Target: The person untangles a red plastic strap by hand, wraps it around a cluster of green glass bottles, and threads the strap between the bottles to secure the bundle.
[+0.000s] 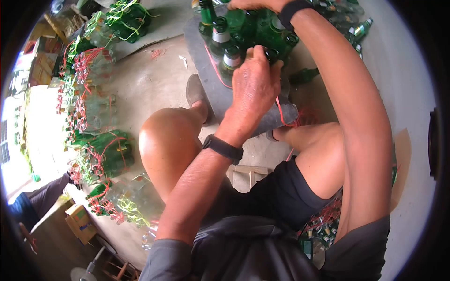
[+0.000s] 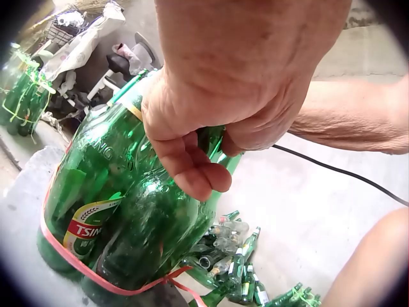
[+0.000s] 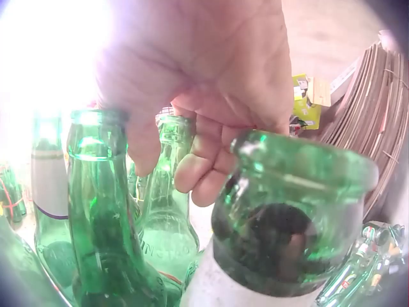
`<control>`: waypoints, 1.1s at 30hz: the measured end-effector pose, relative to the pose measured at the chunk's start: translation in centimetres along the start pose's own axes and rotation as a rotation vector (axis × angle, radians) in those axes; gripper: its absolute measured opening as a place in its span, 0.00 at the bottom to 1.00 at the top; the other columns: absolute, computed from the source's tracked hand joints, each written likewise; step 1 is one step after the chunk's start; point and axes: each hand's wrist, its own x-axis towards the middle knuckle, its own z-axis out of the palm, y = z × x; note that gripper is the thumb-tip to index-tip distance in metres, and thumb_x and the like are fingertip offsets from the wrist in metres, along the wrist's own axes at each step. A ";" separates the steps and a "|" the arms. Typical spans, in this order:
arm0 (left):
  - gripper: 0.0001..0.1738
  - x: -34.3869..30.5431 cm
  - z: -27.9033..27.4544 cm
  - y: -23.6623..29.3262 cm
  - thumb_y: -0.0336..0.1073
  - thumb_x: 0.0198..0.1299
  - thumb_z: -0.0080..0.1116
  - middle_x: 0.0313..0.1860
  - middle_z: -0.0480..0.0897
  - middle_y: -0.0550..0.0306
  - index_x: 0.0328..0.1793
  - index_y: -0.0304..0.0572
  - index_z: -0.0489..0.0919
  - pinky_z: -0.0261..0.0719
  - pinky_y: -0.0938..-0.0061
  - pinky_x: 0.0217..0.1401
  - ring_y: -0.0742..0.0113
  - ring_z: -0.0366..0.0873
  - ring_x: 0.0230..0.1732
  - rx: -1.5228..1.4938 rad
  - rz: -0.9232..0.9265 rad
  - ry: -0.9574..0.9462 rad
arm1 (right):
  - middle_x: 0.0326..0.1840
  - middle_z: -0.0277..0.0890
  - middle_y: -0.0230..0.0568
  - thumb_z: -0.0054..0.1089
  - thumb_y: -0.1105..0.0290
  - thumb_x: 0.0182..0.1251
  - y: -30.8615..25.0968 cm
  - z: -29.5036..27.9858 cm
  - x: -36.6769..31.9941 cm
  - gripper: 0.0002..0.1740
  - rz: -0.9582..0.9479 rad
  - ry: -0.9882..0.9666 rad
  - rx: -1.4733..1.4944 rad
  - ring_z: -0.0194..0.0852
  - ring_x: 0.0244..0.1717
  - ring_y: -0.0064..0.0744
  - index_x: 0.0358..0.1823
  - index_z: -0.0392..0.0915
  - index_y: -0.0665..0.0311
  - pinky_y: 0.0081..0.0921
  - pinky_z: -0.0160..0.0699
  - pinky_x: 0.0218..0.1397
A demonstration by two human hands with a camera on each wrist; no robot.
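Note:
Green bottles (image 1: 220, 35) stand packed together on a grey slab (image 1: 267, 112), with a pink-red strap (image 2: 105, 283) round their lower part. At the near side of the bundle, my left hand (image 1: 255, 84) grips a green bottle at its neck; its fingers (image 2: 195, 176) curl down in the left wrist view. Across the far side reaches my right hand (image 1: 253, 4), partly cut off by the head view's top edge. In the right wrist view its thumb and curled fingers (image 3: 204, 160) close about a bottle neck (image 3: 171, 137), beside a white-labelled bottle (image 3: 287, 211).
Strapped bottle bundles (image 1: 96, 112) line the left side of the floor. Loose bottles (image 1: 358, 30) lie beyond the slab at the right. My knees flank the slab. A small wooden frame (image 1: 251, 171) is between my legs, and stacked cardboard (image 3: 364, 96) stands at the right.

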 end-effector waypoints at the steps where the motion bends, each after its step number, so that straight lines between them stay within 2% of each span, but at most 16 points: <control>1: 0.20 -0.1 0.0 0.0 0.38 0.67 0.63 0.42 0.83 0.27 0.53 0.26 0.73 0.80 0.47 0.49 0.29 0.83 0.47 -0.005 0.014 0.012 | 0.46 0.85 0.62 0.65 0.61 0.55 -0.1 -0.2 0.1 0.21 0.013 -0.033 -0.011 0.86 0.51 0.56 0.45 0.86 0.70 0.47 0.82 0.53; 6: 0.21 -0.6 -0.5 0.5 0.37 0.67 0.64 0.44 0.83 0.27 0.55 0.26 0.74 0.79 0.47 0.50 0.28 0.82 0.48 0.004 -0.029 -0.029 | 0.45 0.85 0.65 0.65 0.63 0.49 0.3 0.6 0.3 0.22 -0.027 -0.004 -0.052 0.87 0.48 0.58 0.40 0.87 0.75 0.46 0.84 0.52; 7: 0.21 -0.8 -0.5 0.5 0.37 0.67 0.64 0.44 0.83 0.27 0.55 0.26 0.73 0.79 0.47 0.49 0.28 0.82 0.48 -0.004 -0.048 -0.048 | 0.45 0.85 0.65 0.65 0.64 0.51 0.2 0.5 0.4 0.20 -0.078 -0.010 -0.078 0.87 0.48 0.59 0.41 0.87 0.73 0.46 0.84 0.52; 9: 0.20 -1.1 -0.6 0.7 0.36 0.66 0.65 0.43 0.82 0.28 0.55 0.27 0.73 0.79 0.45 0.46 0.27 0.81 0.46 -0.001 -0.037 -0.051 | 0.43 0.86 0.64 0.65 0.64 0.53 -0.4 0.1 -0.7 0.19 0.025 0.009 0.018 0.86 0.47 0.60 0.42 0.87 0.71 0.48 0.83 0.51; 11: 0.20 -1.3 -0.9 1.0 0.35 0.66 0.65 0.44 0.81 0.28 0.55 0.27 0.73 0.79 0.46 0.44 0.27 0.81 0.46 -0.033 -0.034 -0.061 | 0.40 0.86 0.63 0.65 0.62 0.58 -0.5 0.1 -0.6 0.17 0.064 0.002 -0.031 0.88 0.46 0.56 0.42 0.87 0.70 0.47 0.84 0.51; 12: 0.20 -1.4 -1.0 1.0 0.35 0.66 0.65 0.44 0.81 0.28 0.55 0.27 0.73 0.79 0.46 0.44 0.27 0.81 0.46 -0.027 -0.031 -0.045 | 0.36 0.87 0.56 0.74 0.54 0.54 0.8 1.2 1.0 0.27 0.004 -0.036 -0.062 0.87 0.45 0.56 0.46 0.84 0.69 0.45 0.83 0.51; 17: 0.19 -1.9 -0.8 1.1 0.33 0.66 0.65 0.48 0.80 0.28 0.56 0.29 0.73 0.80 0.46 0.44 0.27 0.82 0.45 -0.082 -0.080 -0.074 | 0.44 0.86 0.59 0.75 0.53 0.53 1.5 2.5 1.2 0.27 0.003 0.059 -0.098 0.84 0.52 0.60 0.44 0.84 0.70 0.47 0.81 0.56; 18: 0.19 -2.1 -0.9 1.1 0.33 0.66 0.65 0.48 0.80 0.28 0.57 0.30 0.73 0.81 0.46 0.44 0.27 0.82 0.44 -0.083 -0.037 -0.053 | 0.45 0.85 0.60 0.76 0.54 0.52 1.4 2.3 1.2 0.27 0.006 0.061 -0.090 0.84 0.53 0.60 0.44 0.84 0.70 0.48 0.81 0.57; 22: 0.21 -2.3 -0.9 1.2 0.33 0.66 0.65 0.48 0.80 0.29 0.59 0.30 0.72 0.81 0.45 0.44 0.27 0.82 0.44 -0.088 -0.074 -0.085 | 0.46 0.85 0.59 0.76 0.55 0.53 0.4 1.3 0.7 0.26 0.022 -0.005 -0.098 0.83 0.54 0.60 0.46 0.84 0.68 0.47 0.80 0.58; 29: 0.20 -2.5 -0.9 1.2 0.32 0.66 0.65 0.47 0.80 0.29 0.59 0.30 0.72 0.81 0.44 0.43 0.27 0.82 0.44 -0.091 -0.073 -0.081 | 0.45 0.86 0.57 0.75 0.56 0.54 0.5 1.4 0.6 0.25 0.061 0.004 -0.041 0.84 0.52 0.58 0.48 0.85 0.66 0.46 0.80 0.57; 32: 0.23 -2.6 -0.5 0.8 0.32 0.66 0.65 0.49 0.80 0.29 0.61 0.29 0.71 0.82 0.46 0.46 0.28 0.83 0.45 -0.083 -0.074 -0.093 | 0.45 0.86 0.57 0.75 0.56 0.54 0.2 1.1 0.6 0.25 0.055 -0.001 -0.057 0.84 0.53 0.58 0.48 0.85 0.66 0.46 0.80 0.58; 33: 0.28 -2.5 -0.4 0.6 0.32 0.64 0.66 0.49 0.82 0.31 0.65 0.27 0.69 0.82 0.48 0.48 0.30 0.83 0.46 -0.121 -0.061 -0.038 | 0.52 0.85 0.57 0.75 0.56 0.54 0.0 0.8 0.7 0.27 0.079 -0.057 -0.062 0.82 0.57 0.59 0.51 0.84 0.65 0.46 0.80 0.61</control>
